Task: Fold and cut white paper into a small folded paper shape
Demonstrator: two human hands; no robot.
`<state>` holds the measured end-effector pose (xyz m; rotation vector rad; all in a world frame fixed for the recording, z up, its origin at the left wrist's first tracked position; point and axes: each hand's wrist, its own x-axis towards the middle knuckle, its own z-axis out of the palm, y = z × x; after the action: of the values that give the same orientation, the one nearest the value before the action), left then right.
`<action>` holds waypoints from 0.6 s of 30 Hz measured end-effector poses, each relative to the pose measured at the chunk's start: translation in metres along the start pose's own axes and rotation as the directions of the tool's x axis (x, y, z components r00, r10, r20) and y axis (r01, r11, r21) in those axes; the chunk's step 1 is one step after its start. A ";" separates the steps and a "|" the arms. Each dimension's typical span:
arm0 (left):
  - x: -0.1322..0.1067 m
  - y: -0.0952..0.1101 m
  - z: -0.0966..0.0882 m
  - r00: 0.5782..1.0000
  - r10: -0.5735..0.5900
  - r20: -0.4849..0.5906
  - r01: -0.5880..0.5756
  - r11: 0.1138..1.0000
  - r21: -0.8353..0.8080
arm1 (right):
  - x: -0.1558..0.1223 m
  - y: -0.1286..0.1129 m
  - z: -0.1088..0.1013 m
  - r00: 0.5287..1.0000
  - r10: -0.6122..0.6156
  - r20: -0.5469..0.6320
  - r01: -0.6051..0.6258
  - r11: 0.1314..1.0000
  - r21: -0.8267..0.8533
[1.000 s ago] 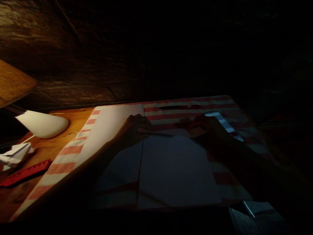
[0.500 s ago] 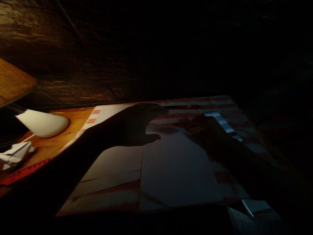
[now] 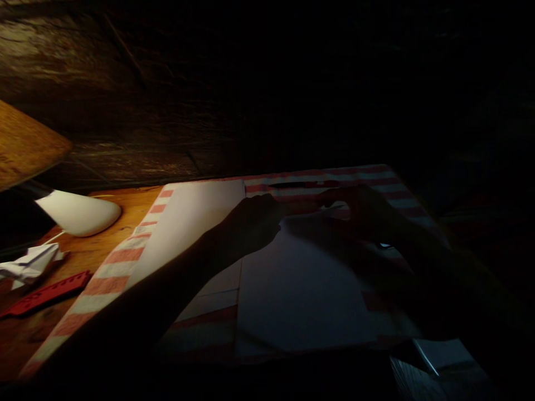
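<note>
The scene is very dark. A white sheet of paper (image 3: 301, 278) lies on a red and white striped cloth (image 3: 125, 255). My left hand (image 3: 254, 223) is a dark shape with curled fingers at the sheet's far left corner. My right hand (image 3: 363, 214) sits at the sheet's far right edge, its fingers pointing left and pressed together on the paper. It covers the phone, of which only a small glint (image 3: 385, 245) shows.
A second white sheet (image 3: 188, 223) lies to the left on the cloth. On the wooden table stand a white lamp base (image 3: 79, 213), a red ruler (image 3: 45, 293) and a folded paper shape (image 3: 29, 264). A dark pen-like object (image 3: 309, 184) lies at the cloth's far edge.
My left hand lifted and spread over the sheet, then came back down curled at its far edge. My right hand moved up and now covers the phone.
</note>
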<state>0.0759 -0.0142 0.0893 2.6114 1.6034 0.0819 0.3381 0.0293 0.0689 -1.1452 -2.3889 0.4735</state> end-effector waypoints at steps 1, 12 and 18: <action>-0.001 0.000 0.000 1.000 -0.001 -0.005 0.001 1.000 -0.029 | 0.001 -0.003 -0.001 1.000 -0.021 0.010 0.021 0.999 -0.032; 0.009 -0.020 0.006 0.999 -0.030 0.021 0.036 0.931 -0.362 | 0.001 -0.009 0.010 0.999 0.038 -0.008 -0.037 0.996 0.078; 0.014 -0.026 0.011 0.998 0.022 0.065 0.003 0.930 -0.366 | -0.003 0.013 0.013 0.993 0.109 -0.047 -0.091 0.954 0.285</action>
<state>0.0599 0.0097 0.0763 2.3092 1.3956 0.2636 0.3417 0.0331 0.0508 -1.1351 -2.1318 0.7740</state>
